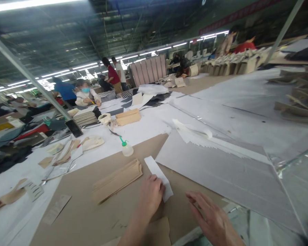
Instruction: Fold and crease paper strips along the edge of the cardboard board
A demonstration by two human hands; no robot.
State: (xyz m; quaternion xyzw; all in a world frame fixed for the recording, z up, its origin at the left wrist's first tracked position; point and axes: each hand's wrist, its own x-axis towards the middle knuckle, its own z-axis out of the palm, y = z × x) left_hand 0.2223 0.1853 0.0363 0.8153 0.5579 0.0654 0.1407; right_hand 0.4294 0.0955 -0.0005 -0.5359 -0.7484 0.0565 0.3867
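Note:
My left hand (152, 192) rests on a narrow white strip (157, 172), its fingers curled together at the strip's right edge; what they hold is hidden. To the right, my right hand (207, 213) is over the brown board (113, 162) with its fingers apart and nothing in them. A stack of folded tan pieces (118, 181) lies left of the strip. Another tan piece (160, 230) is partly under my left forearm. Fanned white strips (220, 145) lie on a large grey sheet (220, 174) beyond my right hand.
A bottle with a green nozzle (127, 148) stands behind the tan stack. Farther back are more tan pieces (128, 117), a dark-edged stack (86, 117) and a phone (74, 128) by a metal pole (33, 80). Across the table is a masked person (87, 97).

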